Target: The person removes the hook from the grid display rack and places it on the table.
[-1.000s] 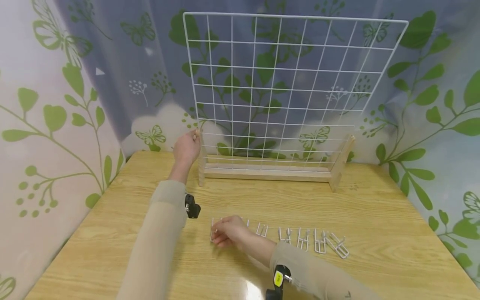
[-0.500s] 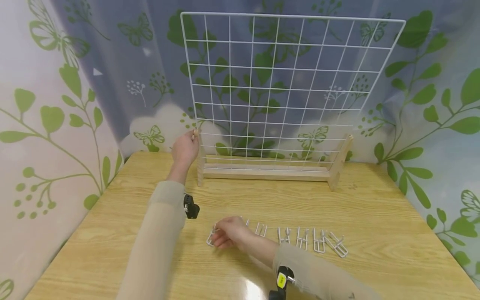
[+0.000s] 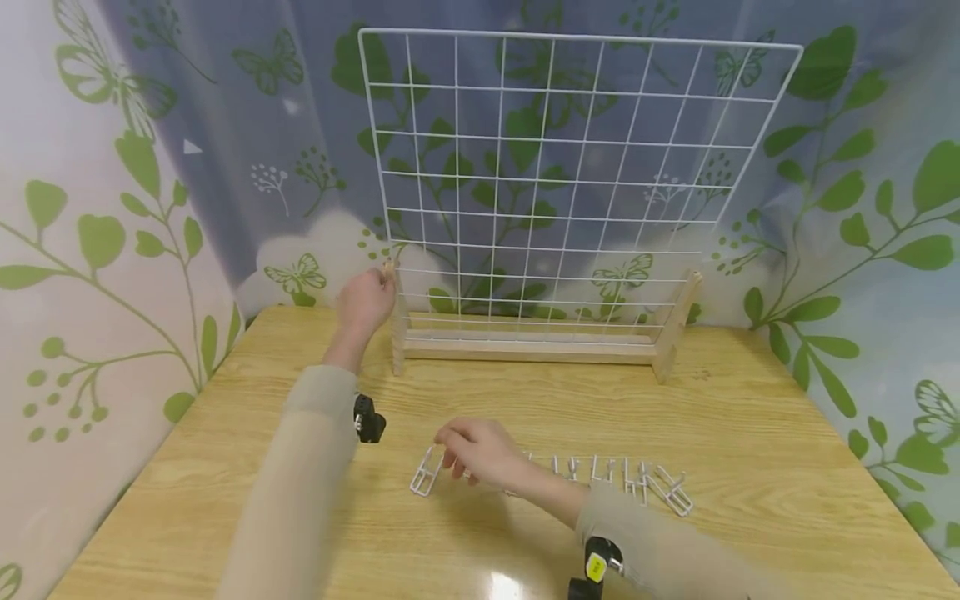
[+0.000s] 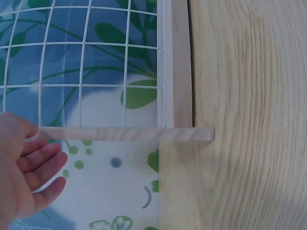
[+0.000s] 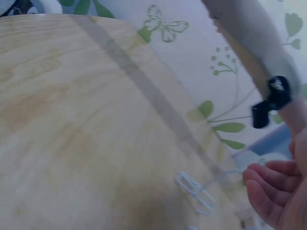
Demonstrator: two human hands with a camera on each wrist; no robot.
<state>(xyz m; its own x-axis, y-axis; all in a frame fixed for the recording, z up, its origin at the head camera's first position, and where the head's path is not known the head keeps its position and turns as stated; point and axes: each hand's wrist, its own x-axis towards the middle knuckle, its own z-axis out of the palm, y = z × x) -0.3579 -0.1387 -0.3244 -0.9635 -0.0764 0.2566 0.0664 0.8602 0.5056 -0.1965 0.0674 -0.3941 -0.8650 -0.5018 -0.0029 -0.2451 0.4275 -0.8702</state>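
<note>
In the head view my left hand (image 3: 365, 300) is at the top of the left upright of a wooden stand (image 3: 528, 350). Up close, the upright's end (image 4: 124, 134) lies between thumb and index finger, while the other fingers curl loosely below. The stand carries a white wire grid panel (image 3: 577, 158). My right hand (image 3: 483, 452), fingers loosely bent and holding nothing, hovers over a row of white wire hooks. Just left of its fingertips a single hook (image 3: 427, 472) lies tilted on the table; the right wrist view shows this hook (image 5: 195, 192) blurred beside the fingers (image 5: 268, 187).
More hooks (image 3: 671, 490) lie in a row to the right, some hidden behind the right hand and forearm. The wooden table (image 3: 360, 533) reaches to a patterned curtain (image 3: 300, 125) behind the stand and along both sides.
My right hand has moved right and up, away from the leftmost hook, which now lies uncovered and turned at an angle. The left hand has shifted slightly down and left at the upright.
</note>
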